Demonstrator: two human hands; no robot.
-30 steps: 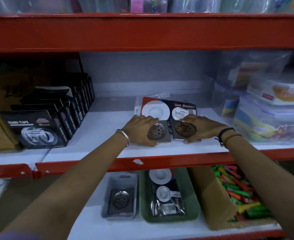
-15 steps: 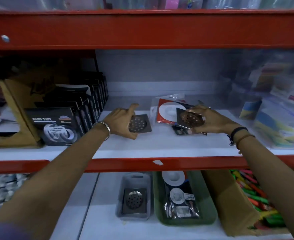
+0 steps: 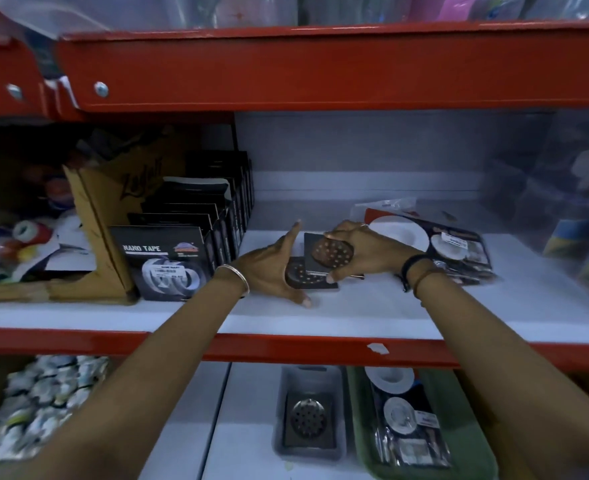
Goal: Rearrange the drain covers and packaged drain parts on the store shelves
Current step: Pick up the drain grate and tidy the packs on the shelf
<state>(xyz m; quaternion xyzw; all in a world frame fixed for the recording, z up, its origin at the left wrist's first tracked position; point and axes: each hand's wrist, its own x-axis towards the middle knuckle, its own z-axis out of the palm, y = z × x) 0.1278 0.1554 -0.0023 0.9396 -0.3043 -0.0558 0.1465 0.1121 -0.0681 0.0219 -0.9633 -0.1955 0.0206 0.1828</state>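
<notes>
Two square metal drain covers with round perforated centres are on the middle shelf [image 3: 372, 317]. One drain cover [image 3: 303, 278] lies flat. My left hand [image 3: 272, 268] stands beside it with fingers spread, thumb at its front edge. My right hand [image 3: 358, 247] grips the second drain cover [image 3: 327, 252], tilted, partly over the flat one. Packaged drain parts [image 3: 438, 244] with white round pieces lie right of my right hand. On the lower shelf a third drain cover [image 3: 308, 417] sits in a grey tray [image 3: 310, 375]. More packaged drain parts [image 3: 407, 417] fill a green tray [image 3: 358, 431].
Black nano tape boxes [image 3: 164, 261] stand in a row left of my left hand, next to a cardboard box [image 3: 95, 209]. Clear plastic packs [image 3: 570, 209] fill the shelf's right end. A red beam [image 3: 320, 67] runs overhead. Small wrapped items [image 3: 40, 400] lie lower left.
My left hand slid its cover left and opened. My right hand lifted the second cover and carried it left, over the first one.
</notes>
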